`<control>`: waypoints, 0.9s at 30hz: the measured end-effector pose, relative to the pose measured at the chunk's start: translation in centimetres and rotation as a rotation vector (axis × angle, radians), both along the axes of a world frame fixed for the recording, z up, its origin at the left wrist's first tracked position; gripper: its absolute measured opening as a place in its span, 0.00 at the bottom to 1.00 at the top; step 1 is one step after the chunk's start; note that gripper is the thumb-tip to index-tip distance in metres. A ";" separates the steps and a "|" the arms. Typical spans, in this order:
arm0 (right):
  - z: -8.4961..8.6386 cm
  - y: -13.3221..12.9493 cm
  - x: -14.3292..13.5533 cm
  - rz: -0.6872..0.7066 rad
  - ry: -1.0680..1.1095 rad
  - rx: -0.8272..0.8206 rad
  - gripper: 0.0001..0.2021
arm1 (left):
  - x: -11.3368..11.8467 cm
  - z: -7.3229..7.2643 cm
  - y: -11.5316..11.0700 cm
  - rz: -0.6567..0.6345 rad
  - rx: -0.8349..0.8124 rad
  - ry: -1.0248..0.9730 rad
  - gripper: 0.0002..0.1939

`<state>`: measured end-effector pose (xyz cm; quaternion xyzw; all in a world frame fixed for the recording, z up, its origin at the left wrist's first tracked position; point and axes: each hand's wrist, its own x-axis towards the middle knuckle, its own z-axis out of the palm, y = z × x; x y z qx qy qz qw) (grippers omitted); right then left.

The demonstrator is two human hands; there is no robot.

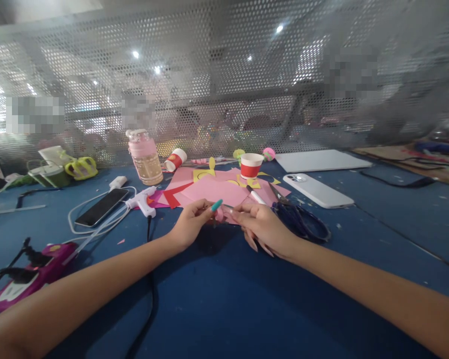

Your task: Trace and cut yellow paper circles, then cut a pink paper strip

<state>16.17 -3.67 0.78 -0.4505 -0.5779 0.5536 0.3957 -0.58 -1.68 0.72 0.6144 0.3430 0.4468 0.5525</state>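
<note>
My left hand (192, 222) is closed, its thumb and fingers pinching a small curled pink paper piece (219, 214) at the middle of the table. A teal tip, perhaps a long nail, shows at the left thumb. My right hand (264, 224) meets it from the other side, its thumb and forefinger pinched at the same piece while the other fingers hang bent below. The fingers partly hide the piece. Just beyond lie pink paper sheets (209, 191). Beside my right hand are blue-handled scissors (307, 222) and a white marker (256, 195) with a black end.
A red-and-white paper cup (251, 167) stands behind the sheets; another cup (175, 160) lies tipped near a pink bottle (145, 157). Leftward are a glue gun (144, 200), black phone (102, 207) and purple power strip (41, 271). A white phone (318, 190) and white laptop (322, 160) lie right.
</note>
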 end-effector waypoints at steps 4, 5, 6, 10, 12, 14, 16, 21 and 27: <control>0.7 -0.3 -0.2 -0.050 -0.021 0.009 0.20 | -0.1 -0.3 0.3 0.037 -0.070 -0.059 0.21; 0.8 -0.4 -0.2 -0.055 -0.031 0.010 0.20 | 0.0 -0.3 0.3 0.043 -0.083 -0.067 0.22; 0.9 -0.4 -0.2 -0.058 -0.040 0.012 0.20 | 0.0 -0.3 0.3 0.051 -0.095 -0.075 0.22; 0.5 -0.3 -0.3 -0.027 -0.046 0.021 0.22 | 0.1 -0.1 0.2 0.065 -0.129 -0.096 0.23; 0.1 -0.1 -0.2 0.008 -0.037 0.018 0.23 | 0.2 -0.1 0.1 0.081 -0.143 -0.103 0.24; -0.2 0.1 -0.2 0.039 -0.033 0.015 0.23 | 0.2 -0.1 0.1 0.102 -0.149 -0.111 0.24; -0.4 0.2 -0.2 0.048 -0.038 0.008 0.22 | 0.2 -0.2 0.1 0.109 -0.142 -0.107 0.25; -0.2 0.0 -0.3 0.078 0.014 -0.056 0.24 | 0.1 -0.3 0.1 0.095 -0.094 -0.033 0.24; 0.5 -0.3 -0.6 0.083 0.103 -0.141 0.27 | 0.1 -0.3 0.0 0.086 -0.007 0.038 0.21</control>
